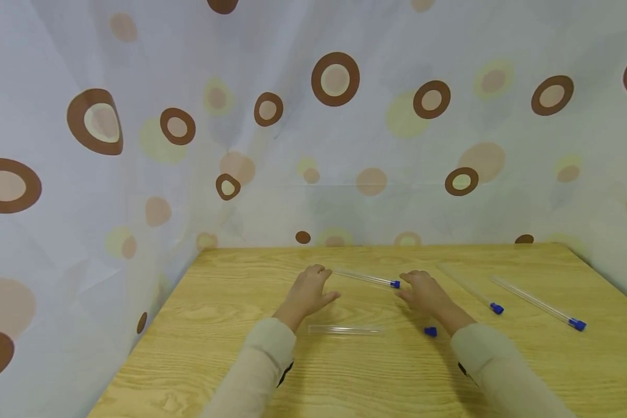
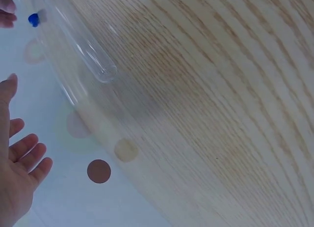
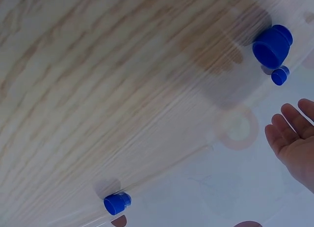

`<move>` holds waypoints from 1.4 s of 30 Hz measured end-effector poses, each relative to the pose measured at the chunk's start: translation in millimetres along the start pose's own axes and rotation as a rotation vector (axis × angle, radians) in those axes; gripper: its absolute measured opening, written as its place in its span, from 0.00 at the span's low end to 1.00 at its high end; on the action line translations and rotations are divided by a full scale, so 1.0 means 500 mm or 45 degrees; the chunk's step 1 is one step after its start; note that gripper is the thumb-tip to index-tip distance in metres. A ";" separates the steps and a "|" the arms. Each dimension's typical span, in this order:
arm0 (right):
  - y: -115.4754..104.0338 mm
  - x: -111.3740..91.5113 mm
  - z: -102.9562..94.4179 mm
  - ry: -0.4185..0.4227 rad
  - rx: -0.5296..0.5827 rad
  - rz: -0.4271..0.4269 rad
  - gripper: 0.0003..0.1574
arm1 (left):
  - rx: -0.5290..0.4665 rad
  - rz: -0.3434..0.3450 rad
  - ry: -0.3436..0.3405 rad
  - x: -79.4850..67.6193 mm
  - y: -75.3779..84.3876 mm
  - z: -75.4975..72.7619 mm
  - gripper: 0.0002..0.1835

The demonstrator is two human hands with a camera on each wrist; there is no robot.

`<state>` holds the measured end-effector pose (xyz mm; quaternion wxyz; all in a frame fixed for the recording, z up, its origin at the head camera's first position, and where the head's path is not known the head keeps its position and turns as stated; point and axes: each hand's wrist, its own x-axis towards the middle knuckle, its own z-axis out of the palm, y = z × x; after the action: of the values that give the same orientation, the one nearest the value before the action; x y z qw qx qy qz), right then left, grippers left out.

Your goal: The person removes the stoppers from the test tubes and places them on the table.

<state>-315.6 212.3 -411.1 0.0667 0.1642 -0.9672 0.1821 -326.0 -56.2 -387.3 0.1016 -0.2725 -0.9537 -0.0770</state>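
On table: uncapped tube | right: cap | behind: capped tube | far right: tube pair

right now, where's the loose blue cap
In the head view, the loose blue cap lies right of the uncapped tube, on the near side of the right hand.

On my right wrist feed, I see the right hand reaching in from the right edge of the picture, palm showing and fingers extended, just below a large blue cap and a smaller blue cap — these two look close together, the large one showing its dark hollow end. Well apart at the lower left, I can make out another blue cap on its side. Brown-grained wooden tabletop takes up the upper left — a soft shadow falls across it — and pale cloth with round printed spots fills the lower right.
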 end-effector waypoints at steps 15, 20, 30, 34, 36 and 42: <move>0.005 0.041 0.015 -0.122 -0.017 0.075 0.30 | -0.047 -0.065 -0.080 0.016 -0.009 0.003 0.30; 0.011 0.052 0.020 -0.135 -0.043 0.059 0.30 | -0.038 -0.091 -0.108 0.021 -0.014 0.008 0.30; 0.010 0.067 0.026 -0.151 -0.086 0.029 0.29 | 0.010 -0.106 -0.153 0.028 -0.012 0.015 0.31; 0.004 0.066 0.025 -0.157 -0.066 0.034 0.29 | 0.019 -0.106 -0.154 0.029 -0.013 0.023 0.31; 0.003 0.065 0.025 -0.159 -0.060 0.033 0.29 | 0.019 -0.109 -0.153 0.028 -0.013 0.024 0.31; 0.016 0.065 0.033 -0.167 -0.099 0.035 0.27 | 0.012 -0.104 -0.152 0.023 -0.008 0.024 0.30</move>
<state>-349.7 203.5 -423.0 0.0071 0.1596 -0.9780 0.1340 -339.6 -51.4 -396.7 0.0425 -0.2371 -0.9687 -0.0601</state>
